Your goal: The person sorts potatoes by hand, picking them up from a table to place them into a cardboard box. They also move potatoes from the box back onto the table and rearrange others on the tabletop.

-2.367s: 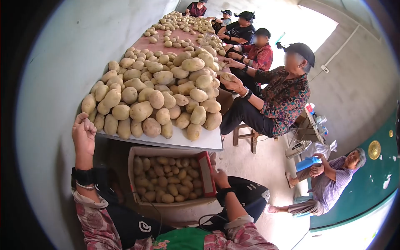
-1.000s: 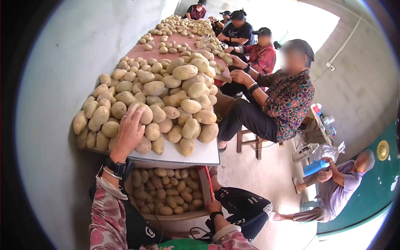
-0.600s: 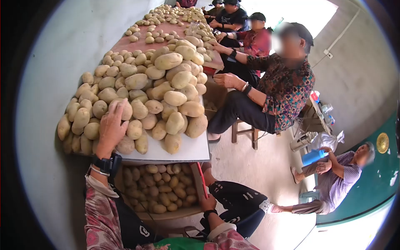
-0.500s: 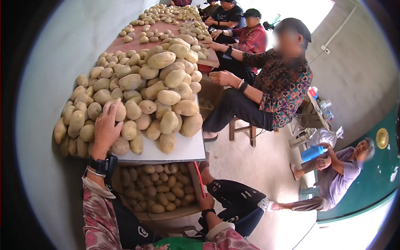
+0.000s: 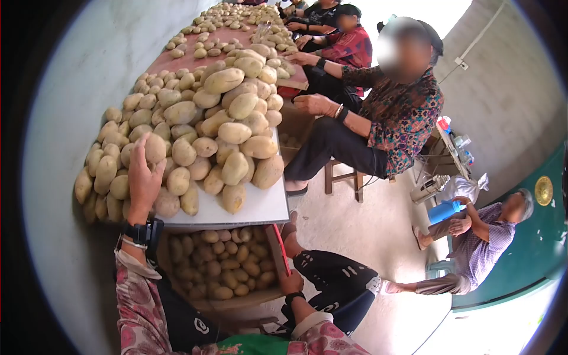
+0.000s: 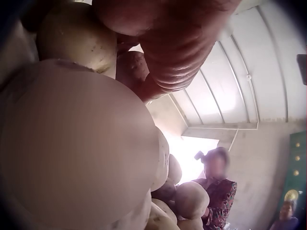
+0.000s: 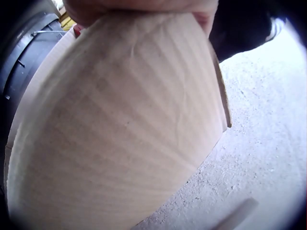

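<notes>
A large heap of potatoes (image 5: pixel 207 124) covers the near end of the white-edged table (image 5: pixel 248 207). At the heap's front left, my left hand (image 5: pixel 144 180) holds one potato (image 5: pixel 155 148) between fingers and thumb. The left wrist view shows that hand (image 6: pixel 165 38) from below, with potatoes (image 6: pixel 76 38) close by. Under the table edge stands a cardboard box (image 5: pixel 236 300) filled with smaller potatoes (image 5: pixel 228 263). My right hand (image 5: pixel 291 284) grips the box's right side by its red edge; in the right wrist view its fingers (image 7: pixel 144 5) curl over the cardboard (image 7: pixel 120 110).
A wall (image 5: pixel 77 118) runs along the left. A person in a floral shirt (image 5: pixel 405 112) sits at the table's right side, with others beyond. Farther right, a seated person (image 5: pixel 488 236) holds a blue bottle (image 5: pixel 445 210). A wooden stool (image 5: pixel 358 183) stands on the floor.
My left hand has come from the table's left corner onto the heap and now has a potato raised slightly. My right hand has closed on the box edge. The view has shifted.
</notes>
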Action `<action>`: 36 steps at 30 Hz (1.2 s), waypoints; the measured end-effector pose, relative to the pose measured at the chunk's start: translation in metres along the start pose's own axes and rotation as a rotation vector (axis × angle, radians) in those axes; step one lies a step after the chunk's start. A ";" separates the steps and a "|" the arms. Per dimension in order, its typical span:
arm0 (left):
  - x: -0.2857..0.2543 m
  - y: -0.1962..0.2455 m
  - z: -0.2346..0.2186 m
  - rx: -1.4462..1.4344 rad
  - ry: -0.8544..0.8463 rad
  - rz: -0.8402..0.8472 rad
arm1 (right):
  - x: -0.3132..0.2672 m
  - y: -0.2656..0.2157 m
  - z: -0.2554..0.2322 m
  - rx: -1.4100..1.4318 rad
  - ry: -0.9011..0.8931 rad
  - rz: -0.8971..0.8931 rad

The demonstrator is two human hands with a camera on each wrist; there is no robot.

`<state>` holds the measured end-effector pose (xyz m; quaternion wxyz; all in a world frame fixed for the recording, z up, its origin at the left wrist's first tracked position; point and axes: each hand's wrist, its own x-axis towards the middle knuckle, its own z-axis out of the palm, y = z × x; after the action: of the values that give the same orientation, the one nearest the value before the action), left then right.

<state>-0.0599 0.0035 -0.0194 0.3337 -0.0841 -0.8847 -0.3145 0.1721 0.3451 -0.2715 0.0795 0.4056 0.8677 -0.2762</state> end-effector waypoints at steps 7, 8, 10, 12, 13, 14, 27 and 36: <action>-0.003 -0.023 -0.002 -0.708 0.264 -0.129 | -0.002 -0.002 0.004 -0.004 0.137 -0.164; -0.003 -0.034 -0.004 -0.900 0.258 -0.302 | -0.001 -0.002 0.004 0.000 0.125 -0.135; -0.006 -0.043 -0.016 -1.075 0.252 -0.483 | 0.002 0.002 0.006 0.014 0.112 -0.131; -0.006 -0.042 -0.029 -1.386 0.325 -0.616 | 0.002 0.003 0.005 0.015 0.111 -0.135; -0.007 -0.053 -0.033 -1.379 0.321 -0.623 | 0.004 0.004 0.006 0.012 0.112 -0.141; -0.007 -0.070 -0.040 -1.599 0.137 -0.502 | 0.004 0.007 0.008 0.008 0.114 -0.144; -0.048 0.016 -0.031 -1.137 -0.756 -0.220 | 0.009 0.014 0.010 0.065 0.066 -0.160; -0.069 0.032 -0.048 -0.538 -1.135 -0.150 | 0.014 0.019 0.014 0.063 0.106 -0.208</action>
<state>0.0302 0.0030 -0.0198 -0.2433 -0.2568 -0.8174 -0.4547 0.1760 0.3565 -0.2965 -0.0082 0.3299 0.8988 -0.2885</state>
